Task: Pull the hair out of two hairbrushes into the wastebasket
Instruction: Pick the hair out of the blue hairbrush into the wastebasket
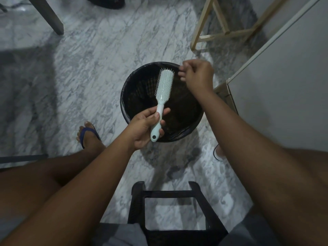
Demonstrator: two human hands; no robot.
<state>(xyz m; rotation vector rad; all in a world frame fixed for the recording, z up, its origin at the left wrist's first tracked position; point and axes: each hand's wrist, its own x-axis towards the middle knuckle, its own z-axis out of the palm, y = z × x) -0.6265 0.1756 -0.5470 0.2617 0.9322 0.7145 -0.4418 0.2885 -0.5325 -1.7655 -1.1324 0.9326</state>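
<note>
A pale mint hairbrush (164, 89) is held over the black wastebasket (134, 80), bristles up, head pointing away from me. My left hand (145, 126) grips its handle. My right hand (197, 75) hovers just right of the brush head over the basket's far rim, fingertips pinched together; any hair between them is too fine to make out. The basket has a dark liner and a mesh wall. Only one hairbrush is in view.
The basket stands on a grey marble floor. A black plastic stool (170, 210) is between my knees. A white cabinet (284, 77) stands at right, a wooden frame (213, 32) behind it, a table leg (51, 16) at far left. My foot in a blue sandal (88, 137) rests left of the basket.
</note>
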